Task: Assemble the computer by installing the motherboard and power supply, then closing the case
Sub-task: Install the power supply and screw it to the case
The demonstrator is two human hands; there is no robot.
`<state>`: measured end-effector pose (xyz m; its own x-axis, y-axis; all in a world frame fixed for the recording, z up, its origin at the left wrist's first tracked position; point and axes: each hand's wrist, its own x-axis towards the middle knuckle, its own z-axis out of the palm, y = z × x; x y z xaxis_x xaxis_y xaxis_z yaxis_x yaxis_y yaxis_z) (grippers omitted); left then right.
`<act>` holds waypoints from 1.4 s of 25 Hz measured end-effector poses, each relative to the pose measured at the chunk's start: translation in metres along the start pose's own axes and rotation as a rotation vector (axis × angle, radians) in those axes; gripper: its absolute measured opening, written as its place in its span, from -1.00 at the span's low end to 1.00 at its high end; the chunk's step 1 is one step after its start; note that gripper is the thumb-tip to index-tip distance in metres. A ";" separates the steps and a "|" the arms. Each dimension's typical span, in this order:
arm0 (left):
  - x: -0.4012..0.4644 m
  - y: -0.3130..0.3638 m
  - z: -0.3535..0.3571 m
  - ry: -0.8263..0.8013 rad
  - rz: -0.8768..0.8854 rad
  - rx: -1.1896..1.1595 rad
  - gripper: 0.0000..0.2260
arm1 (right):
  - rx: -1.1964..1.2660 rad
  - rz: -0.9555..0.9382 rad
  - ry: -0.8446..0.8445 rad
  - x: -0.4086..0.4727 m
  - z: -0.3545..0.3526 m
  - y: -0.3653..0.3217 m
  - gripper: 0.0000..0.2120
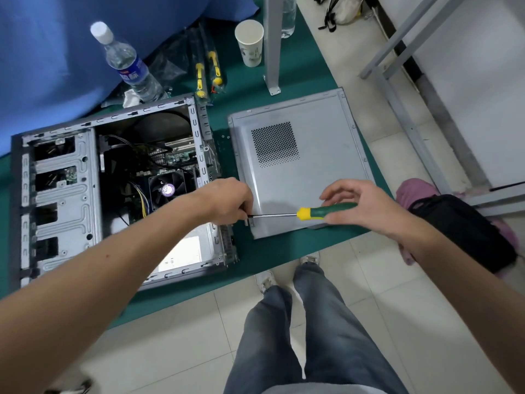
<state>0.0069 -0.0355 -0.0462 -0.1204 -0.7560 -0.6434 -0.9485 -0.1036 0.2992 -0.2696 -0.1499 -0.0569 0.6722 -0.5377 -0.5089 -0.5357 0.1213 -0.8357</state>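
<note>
The person is standing at the green table (284,263), leaning over the open case (113,194), which is lying on its side w/ the motherboard (170,157) and its CPU fan (167,189) already inside. The power supply (184,251) is sitting in the case's near corner, by the rear wall. The right hand (360,206) is gripping the green handle of the screwdriver (312,213), fingers curled round it, shaft running level toward the rear edge of the case. The left hand (230,200) is curling at the shaft's tip, prob. pinching it or a screw to steady it; what's between the fingers can't be made out. Judging from that, the PSU is being screwed to the back panel. The side panel (301,163) is lying flat just beside the case, inner face up, likely parked there for closing later. A water bottle (127,64) and paper cup (250,42) are standing at the far edge, out of the way.
</note>
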 end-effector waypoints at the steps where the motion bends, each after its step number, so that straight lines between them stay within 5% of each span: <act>1: 0.005 0.000 0.000 -0.062 0.014 0.021 -0.92 | 0.175 0.018 0.050 0.002 0.001 0.005 -0.72; 4: 0.019 -0.001 0.000 -0.192 0.035 0.035 -0.90 | 0.479 0.103 0.147 0.008 0.011 0.022 -0.79; 11: 0.043 -0.012 -0.003 -0.272 -0.005 -0.033 -0.97 | 0.770 0.248 0.224 0.009 0.039 0.067 -0.72; 20: 0.063 -0.013 0.019 -0.480 0.010 0.298 -0.91 | 0.724 0.278 0.219 0.031 0.070 0.074 -0.87; 35: 0.064 -0.013 0.014 -0.476 -0.019 0.317 -0.94 | 0.576 0.259 0.148 0.047 0.076 0.068 -0.89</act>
<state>0.0074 -0.0734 -0.1012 -0.1513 -0.3737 -0.9151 -0.9845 0.1398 0.1057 -0.2355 -0.1034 -0.1534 0.4587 -0.5355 -0.7091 -0.2835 0.6681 -0.6879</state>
